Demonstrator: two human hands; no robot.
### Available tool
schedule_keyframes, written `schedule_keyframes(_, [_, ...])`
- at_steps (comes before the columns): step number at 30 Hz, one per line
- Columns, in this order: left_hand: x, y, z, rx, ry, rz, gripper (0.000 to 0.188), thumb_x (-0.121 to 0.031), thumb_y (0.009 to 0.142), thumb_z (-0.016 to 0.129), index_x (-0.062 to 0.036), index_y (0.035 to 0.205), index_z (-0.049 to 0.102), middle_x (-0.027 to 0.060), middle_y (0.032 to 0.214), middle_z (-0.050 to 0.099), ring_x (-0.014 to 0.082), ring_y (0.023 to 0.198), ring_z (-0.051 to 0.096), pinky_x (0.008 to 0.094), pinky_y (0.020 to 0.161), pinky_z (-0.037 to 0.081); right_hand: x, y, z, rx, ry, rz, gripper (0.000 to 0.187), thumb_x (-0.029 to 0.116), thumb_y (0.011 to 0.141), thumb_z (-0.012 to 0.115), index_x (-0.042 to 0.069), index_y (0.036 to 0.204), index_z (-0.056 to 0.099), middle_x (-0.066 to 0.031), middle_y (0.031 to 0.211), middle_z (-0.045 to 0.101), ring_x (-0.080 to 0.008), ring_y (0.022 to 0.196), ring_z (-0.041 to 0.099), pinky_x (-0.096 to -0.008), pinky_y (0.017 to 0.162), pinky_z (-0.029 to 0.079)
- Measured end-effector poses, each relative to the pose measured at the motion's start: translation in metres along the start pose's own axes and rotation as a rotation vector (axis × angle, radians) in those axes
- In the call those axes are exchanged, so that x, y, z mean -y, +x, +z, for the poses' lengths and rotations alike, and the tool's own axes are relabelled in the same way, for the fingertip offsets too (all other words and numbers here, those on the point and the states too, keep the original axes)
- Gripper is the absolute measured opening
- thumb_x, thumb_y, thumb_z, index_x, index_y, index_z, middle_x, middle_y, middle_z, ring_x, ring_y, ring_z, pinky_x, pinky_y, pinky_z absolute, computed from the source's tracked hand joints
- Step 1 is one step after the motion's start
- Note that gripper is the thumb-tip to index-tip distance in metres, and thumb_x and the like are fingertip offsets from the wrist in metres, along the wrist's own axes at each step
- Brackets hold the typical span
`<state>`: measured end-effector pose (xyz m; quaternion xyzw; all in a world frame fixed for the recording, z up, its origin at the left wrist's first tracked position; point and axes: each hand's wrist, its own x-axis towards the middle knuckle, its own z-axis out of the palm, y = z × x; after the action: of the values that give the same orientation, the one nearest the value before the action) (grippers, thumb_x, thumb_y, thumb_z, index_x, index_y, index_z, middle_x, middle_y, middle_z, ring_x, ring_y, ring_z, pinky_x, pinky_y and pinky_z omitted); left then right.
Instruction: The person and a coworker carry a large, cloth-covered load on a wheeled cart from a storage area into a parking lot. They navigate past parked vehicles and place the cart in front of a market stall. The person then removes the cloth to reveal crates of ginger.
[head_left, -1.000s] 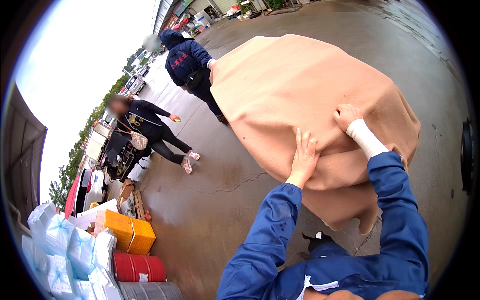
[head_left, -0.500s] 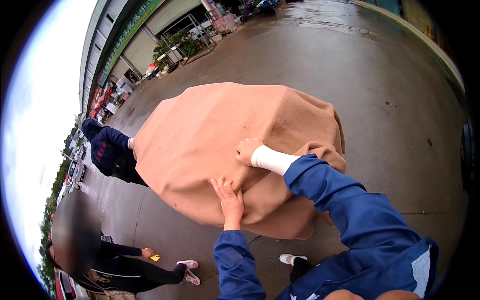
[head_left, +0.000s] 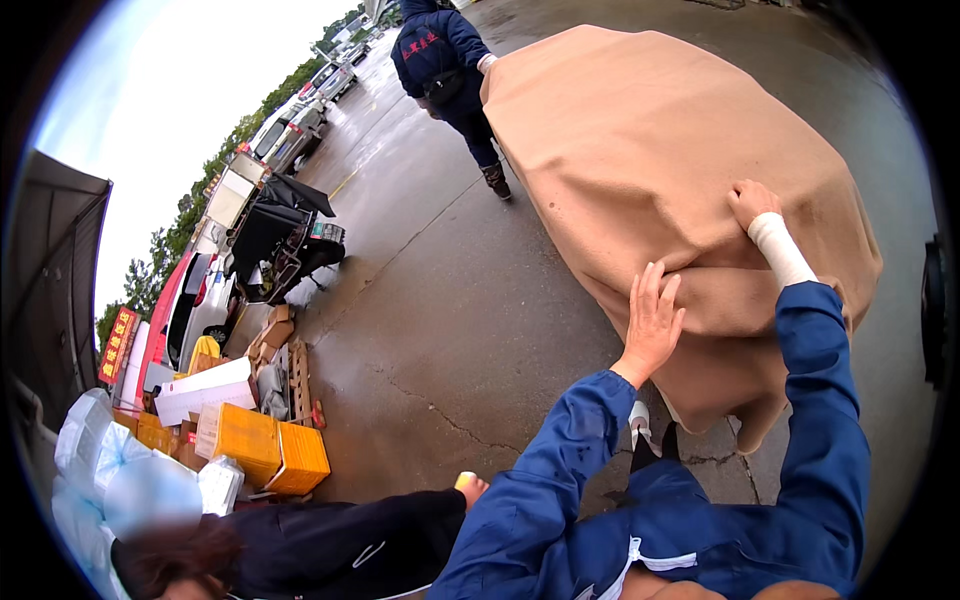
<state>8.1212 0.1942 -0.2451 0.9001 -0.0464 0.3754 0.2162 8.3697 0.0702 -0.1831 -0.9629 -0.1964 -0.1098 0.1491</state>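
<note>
Left hand (head_left: 655,318) spread wide, fingers fanned at the near edge of the tan cloth (head_left: 640,140); whether the palm touches, one cannot tell. Right hand (head_left: 755,205), up between 1 and 2 o'clock from it, rests on the cloth with fingers curled; whether they pinch any fabric can't be made out. And the cloth? From the left hand it sweeps from 11 o'clock round to 4, a bunched fold (head_left: 740,297) right at 3; from the right hand it runs out towards 10, where a co-worker (head_left: 440,70), back turned, has an arm stretched to its far end. Whatever lies beneath is hidden. Looks like the steadying step, two people guiding a draped load over wet pavement (head_left: 430,340). Next move seems to call for the left palm flat on the cloth, pace matched to the co-worker's. Between 7 and 8 o'clock, a passer-by's dark sleeve (head_left: 400,530) sits near the left forearm.
</note>
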Motion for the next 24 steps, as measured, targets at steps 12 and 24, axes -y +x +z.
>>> schedule_keyframes(12, [0.303, -0.346, -0.13, -0.041, 0.474, -2.0, 0.029, -0.015, 0.073, 0.054, -0.0009, 0.097, 0.06, 0.0219, 0.1, 0.06, 0.0353, 0.095, 0.057, 0.0408, 0.085, 0.044, 0.13, 0.266, 0.118, -0.015, 0.084, -0.107, 0.027, 0.026, 0.078, 0.043, 0.005, 0.085, 0.06, -0.0157, 0.093, 0.06, -0.0331, 0.088, 0.056, -0.0409, 0.077, 0.044])
schedule_keyframes(24, [0.632, -0.266, -0.208, -0.011, 0.436, -2.076, 0.021, -0.015, 0.075, 0.054, -0.0036, 0.092, 0.062, 0.0168, 0.095, 0.063, 0.0299, 0.091, 0.06, 0.0362, 0.081, 0.046, 0.32, 0.529, 0.258, -0.064, 0.089, -0.164, 0.036, 0.038, 0.082, 0.046, 0.007, 0.085, 0.064, -0.0126, 0.091, 0.061, -0.0305, 0.09, 0.055, -0.0404, 0.079, 0.042])
